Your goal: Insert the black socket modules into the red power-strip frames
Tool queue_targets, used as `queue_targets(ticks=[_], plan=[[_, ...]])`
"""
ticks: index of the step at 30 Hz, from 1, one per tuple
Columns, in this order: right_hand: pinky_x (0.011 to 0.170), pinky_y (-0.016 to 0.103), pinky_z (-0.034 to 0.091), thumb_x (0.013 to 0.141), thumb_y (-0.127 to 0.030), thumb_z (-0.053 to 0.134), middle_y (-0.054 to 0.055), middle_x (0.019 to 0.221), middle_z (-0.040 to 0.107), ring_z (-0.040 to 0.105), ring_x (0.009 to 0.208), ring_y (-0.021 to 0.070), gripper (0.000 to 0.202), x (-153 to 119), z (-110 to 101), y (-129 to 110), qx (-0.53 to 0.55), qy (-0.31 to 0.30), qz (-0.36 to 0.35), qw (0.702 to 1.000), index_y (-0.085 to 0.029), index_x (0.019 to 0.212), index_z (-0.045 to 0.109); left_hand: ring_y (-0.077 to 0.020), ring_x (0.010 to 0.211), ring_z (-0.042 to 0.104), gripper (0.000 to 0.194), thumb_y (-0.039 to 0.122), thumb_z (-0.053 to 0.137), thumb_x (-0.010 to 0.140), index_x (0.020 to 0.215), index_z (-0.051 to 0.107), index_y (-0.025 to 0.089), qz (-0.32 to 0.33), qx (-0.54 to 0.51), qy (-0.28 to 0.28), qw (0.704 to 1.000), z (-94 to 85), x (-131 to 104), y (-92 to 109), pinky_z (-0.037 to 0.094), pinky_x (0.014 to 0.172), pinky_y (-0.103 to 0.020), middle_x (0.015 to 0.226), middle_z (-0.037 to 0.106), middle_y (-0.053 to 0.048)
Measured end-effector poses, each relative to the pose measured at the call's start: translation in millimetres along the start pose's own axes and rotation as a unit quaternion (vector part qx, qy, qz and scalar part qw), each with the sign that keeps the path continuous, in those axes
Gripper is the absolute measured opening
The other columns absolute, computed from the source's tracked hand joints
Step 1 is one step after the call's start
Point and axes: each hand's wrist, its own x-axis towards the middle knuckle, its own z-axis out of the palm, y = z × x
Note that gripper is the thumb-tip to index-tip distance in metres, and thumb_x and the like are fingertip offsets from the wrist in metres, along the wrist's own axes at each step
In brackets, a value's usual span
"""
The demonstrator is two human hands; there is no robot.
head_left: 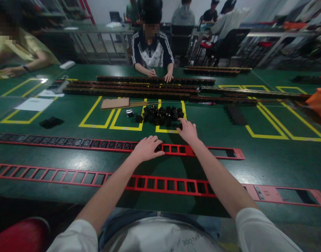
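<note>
A long red frame (pixel 173 149) with a row of square openings lies across the green table. Black square inserts (pixel 111 144) fill its left and middle openings. My left hand (pixel 147 148) rests on this frame, thumb and index finger closed around a small black block (pixel 158 148) at an opening. A little farther off, my right hand (pixel 188 131) is at the near right edge of a heap of black blocks (pixel 162 114). Its thumb and fingers pinch one black block (pixel 179 126); the fingertips partly hide it.
Nearer me lies a second red frame (pixel 160 184) with open slots. Beyond the heap are a cardboard piece (pixel 115 103), long dark strips (pixel 131 90) and white paper (pixel 34 104). A person (pixel 153 45) works across the table; another person (pixel 21 52) sits at the left.
</note>
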Motion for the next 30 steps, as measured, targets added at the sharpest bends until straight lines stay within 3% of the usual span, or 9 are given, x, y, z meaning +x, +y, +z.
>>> queue_targets(ticks=[8,13,18,22,27,30], plan=[[0.079,0.04,0.055,0.09,-0.019,0.059,0.013,0.12,0.065,0.066,0.097,0.0265,0.027,-3.7,-1.3,-0.6,0.047,-0.034,-0.01,0.998,-0.019,0.116,0.064,-0.0273,0.113,0.057,0.055,0.064,0.049,0.096,0.13,0.06,0.022,-0.003,-0.004,0.0,1.0,-0.2,0.7,-0.5,0.047,0.093,-0.041,0.122,0.061,-0.009],[0.082,0.039,0.054,0.084,-0.016,0.061,0.01,0.113,0.065,0.064,0.095,0.0247,0.022,-9.8,-12.1,-3.2,0.088,-0.018,-0.033,0.995,-0.02,0.106,0.06,-0.0271,0.112,0.057,0.054,0.064,0.048,0.097,0.129,0.061,0.022,0.002,-0.004,0.002,1.0,0.1,1.0,-0.7,0.048,0.092,-0.04,0.121,0.061,-0.009],[0.084,0.039,0.052,0.082,-0.02,0.06,0.008,0.104,0.065,0.064,0.093,0.0242,0.021,-34.2,-19.4,-1.1,0.14,-0.008,-0.057,0.989,-0.022,0.102,0.054,-0.0271,0.111,0.058,0.055,0.065,0.047,0.097,0.128,0.061,0.022,0.004,-0.016,0.005,1.0,-1.0,0.2,-1.0,0.048,0.091,-0.039,0.12,0.061,-0.009],[0.085,0.039,0.053,0.083,-0.028,0.06,0.008,0.109,0.068,0.065,0.098,0.0236,0.021,-46.0,-14.8,5.7,0.23,0.012,-0.031,0.973,-0.024,0.102,0.05,-0.0265,0.112,0.058,0.054,0.064,0.047,0.097,0.128,0.061,0.022,0.005,-0.019,0.007,1.0,-1.7,-0.6,-1.3,0.047,0.092,-0.039,0.12,0.062,-0.008],[0.084,0.038,0.054,0.081,-0.031,0.064,0.009,0.113,0.07,0.067,0.096,0.022,0.026,-40.1,-6.1,13.8,0.31,0.044,0.003,0.95,-0.025,0.099,0.046,-0.0258,0.113,0.058,0.055,0.064,0.05,0.097,0.129,0.06,0.022,0.009,-0.023,0.003,1.0,-2.8,-1.3,-3.0,0.047,0.092,-0.038,0.122,0.063,-0.008],[0.088,0.04,0.055,0.081,-0.03,0.066,0.009,0.113,0.071,0.069,0.097,0.0222,0.034,-39.4,-2.9,16.9,0.342,0.054,0.01,0.938,-0.024,0.109,0.048,-0.0258,0.114,0.058,0.055,0.065,0.052,0.095,0.129,0.06,0.022,0.015,-0.027,0.0,1.0,-3.7,-1.5,-3.7,0.048,0.092,-0.038,0.122,0.063,-0.008]])
